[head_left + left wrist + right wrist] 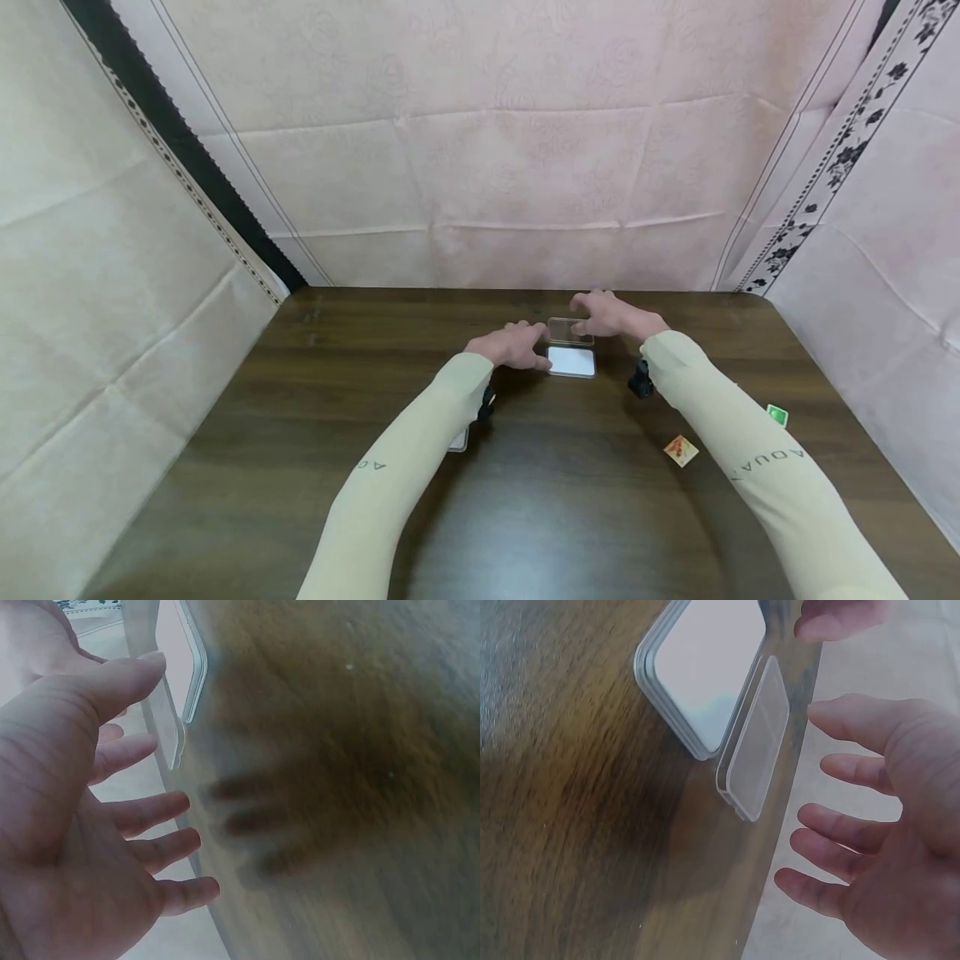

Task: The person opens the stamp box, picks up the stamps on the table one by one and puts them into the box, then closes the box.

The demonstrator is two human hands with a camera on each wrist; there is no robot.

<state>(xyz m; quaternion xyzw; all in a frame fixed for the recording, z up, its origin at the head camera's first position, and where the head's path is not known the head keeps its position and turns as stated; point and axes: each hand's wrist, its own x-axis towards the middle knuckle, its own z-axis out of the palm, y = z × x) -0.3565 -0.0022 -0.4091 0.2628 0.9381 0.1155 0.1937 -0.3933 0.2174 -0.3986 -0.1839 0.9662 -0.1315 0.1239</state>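
Note:
Toward the table's far edge lies a flat white rectangular case point(572, 362) with rounded corners. Just beyond it stands a clear plastic lid point(571, 331), tray-like with a raised rim, apart from the case in the right wrist view. My left hand point(516, 345) hovers at their left, fingers spread and relaxed, holding nothing. On the other side, my right hand point(609, 315) is over the lid's right end in the head view. The right wrist view shows the right hand's fingers point(832, 892) loosely bent, apart from the lid point(759, 742) and the case point(705, 671).
A small orange and white card point(681, 451) lies beside the right forearm, and a green card point(777, 415) is partly hidden behind it. Under the left forearm shows the corner of a pale flat object point(459, 441). Pale curtains point(510, 183) hang behind the wooden table point(555, 500).

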